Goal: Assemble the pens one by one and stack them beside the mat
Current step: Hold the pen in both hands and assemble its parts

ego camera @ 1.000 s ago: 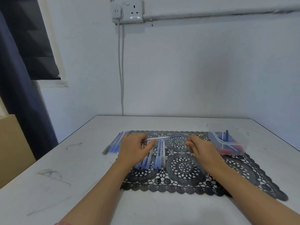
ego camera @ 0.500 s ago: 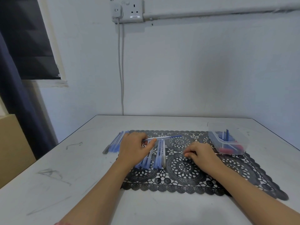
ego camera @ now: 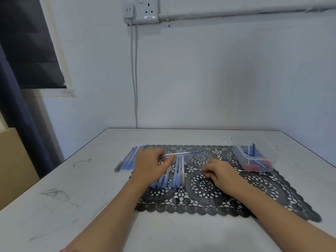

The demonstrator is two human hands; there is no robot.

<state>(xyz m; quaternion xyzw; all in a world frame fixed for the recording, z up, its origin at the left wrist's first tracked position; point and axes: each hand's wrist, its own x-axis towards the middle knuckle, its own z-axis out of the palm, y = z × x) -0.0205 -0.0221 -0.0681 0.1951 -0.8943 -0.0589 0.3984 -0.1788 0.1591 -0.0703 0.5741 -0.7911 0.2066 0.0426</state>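
My left hand (ego camera: 151,165) pinches a clear pen barrel with a blue refill (ego camera: 183,154) sticking out to the right, held level over the black lace mat (ego camera: 209,197). Under that hand several loose pen barrels (ego camera: 177,172) lie in a row on the mat. My right hand (ego camera: 219,172) rests low on the mat's middle with fingers curled down; whether it pinches a small part is hidden. Several finished blue pens (ego camera: 130,159) are stacked on the table just left of the mat.
A clear plastic tub (ego camera: 254,155) with blue and red pen parts stands on the mat's far right corner. The white table (ego camera: 72,197) has its left edge close by, with a cardboard box (ego camera: 14,170) beyond it. A wall stands behind.
My right hand has come down and toward me from beside the refill's tip onto the mat's middle. My left hand and its pen have stayed in place.
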